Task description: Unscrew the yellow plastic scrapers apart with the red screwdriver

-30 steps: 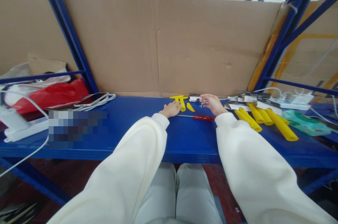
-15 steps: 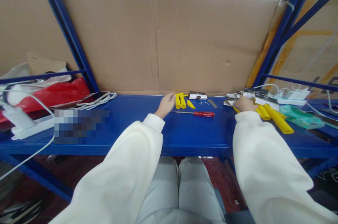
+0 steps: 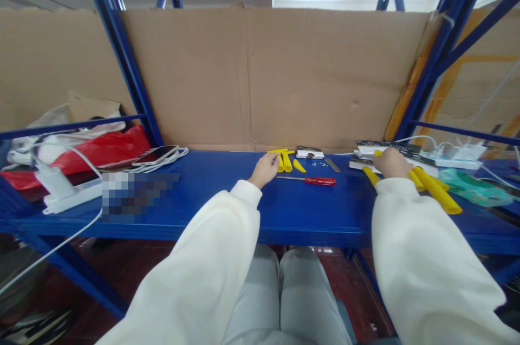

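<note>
My left hand point(image 3: 265, 170) is by the left group of yellow tubes point(image 3: 287, 162), fingers bent and drawn together at their near side. Whatever it may hold is too small to make out. A flat yellow piece point(image 3: 299, 166) lies just right of those tubes. A screwdriver with a red handle point(image 3: 320, 181) rests in front of them, its shaft pointing left. My right hand point(image 3: 393, 163) is closed among more yellow pieces at the right, and a yellow piece point(image 3: 378, 153) shows at its fingertips. Larger yellow tubes point(image 3: 441, 195) lie beside that wrist.
Small black-and-white boxes point(image 3: 310, 152) and tiny metal parts point(image 3: 322, 164) sit at the back beside a flat metal strip point(image 3: 332, 165). Green plastic wrap point(image 3: 473, 188) and a power strip point(image 3: 459, 160) are right. A red bag point(image 3: 101, 150), phone point(image 3: 156, 154) and cables are left.
The view has shifted slightly. My left fingers have curled in beside the yellow tubes. My right hand has moved a little right, and a yellow piece now shows at its fingertips.
</note>
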{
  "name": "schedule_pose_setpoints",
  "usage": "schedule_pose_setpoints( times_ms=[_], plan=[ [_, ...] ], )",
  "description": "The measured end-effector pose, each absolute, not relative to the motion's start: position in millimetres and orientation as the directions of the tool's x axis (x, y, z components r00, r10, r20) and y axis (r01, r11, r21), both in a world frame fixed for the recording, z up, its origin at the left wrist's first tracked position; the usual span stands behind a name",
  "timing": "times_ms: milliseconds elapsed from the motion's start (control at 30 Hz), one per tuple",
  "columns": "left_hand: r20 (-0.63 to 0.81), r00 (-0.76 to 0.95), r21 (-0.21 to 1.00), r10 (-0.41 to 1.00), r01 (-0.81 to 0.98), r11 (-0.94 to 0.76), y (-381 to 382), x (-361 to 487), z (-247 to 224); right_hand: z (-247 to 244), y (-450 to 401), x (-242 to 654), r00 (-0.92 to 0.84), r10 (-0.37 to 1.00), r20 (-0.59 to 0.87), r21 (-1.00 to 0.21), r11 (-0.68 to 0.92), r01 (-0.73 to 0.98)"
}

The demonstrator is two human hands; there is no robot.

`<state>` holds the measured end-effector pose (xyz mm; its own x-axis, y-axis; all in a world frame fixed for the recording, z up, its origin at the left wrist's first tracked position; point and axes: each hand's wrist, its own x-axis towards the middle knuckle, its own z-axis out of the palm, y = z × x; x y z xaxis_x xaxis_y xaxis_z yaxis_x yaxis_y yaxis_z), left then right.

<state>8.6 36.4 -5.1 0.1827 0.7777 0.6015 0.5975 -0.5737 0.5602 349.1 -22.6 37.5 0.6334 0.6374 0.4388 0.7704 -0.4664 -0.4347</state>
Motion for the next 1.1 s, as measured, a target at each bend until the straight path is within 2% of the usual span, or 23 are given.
schedule_pose_setpoints(
  times_ms=[100,300,467,567,667,933,1100],
  plan=[
    [0.621,0.182,0.585,0.762,0.540,-0.605,39.0,9.0,-6.5,54.3,-25.2,323.0,0.590,0.636,0.498,-0.443,-0.398,0.803],
    [0.632,0.110,0.701,0.767,0.341,-0.627,43.7,10.5,-11.0,77.4,-4.2,241.9,0.293,0.691,0.660,-0.415,0.010,0.910],
    [0.730,0.058,0.653,0.681,0.235,-0.720,46.3,8.5,-9.3,60.4,18.6,182.3,0.053,0.710,0.703,-0.379,0.310,0.872],
    [0.747,0.097,0.630,0.658,0.215,-0.747,48.3,8.5,-8.3,37.8,21.1,163.2,-0.017,0.730,0.684,-0.387,0.382,0.839],
    [0.693,0.069,0.694,0.718,0.203,-0.690,50.9,9.8,-9.6,19.7,22.2,160.4,-0.045,0.735,0.676,-0.416,0.431,0.801],
    [0.603,0.101,0.797,0.791,-0.026,-0.604,47.9,9.8,-3.3,10.7,31.0,170.5,0.012,0.759,0.651,-0.555,0.466,0.689],
    [0.458,0.213,0.889,0.863,-0.105,-0.445,33.5,13.3,2.9,8.0,32.6,167.6,0.039,0.780,0.625,-0.656,0.498,0.567]
  ],
)
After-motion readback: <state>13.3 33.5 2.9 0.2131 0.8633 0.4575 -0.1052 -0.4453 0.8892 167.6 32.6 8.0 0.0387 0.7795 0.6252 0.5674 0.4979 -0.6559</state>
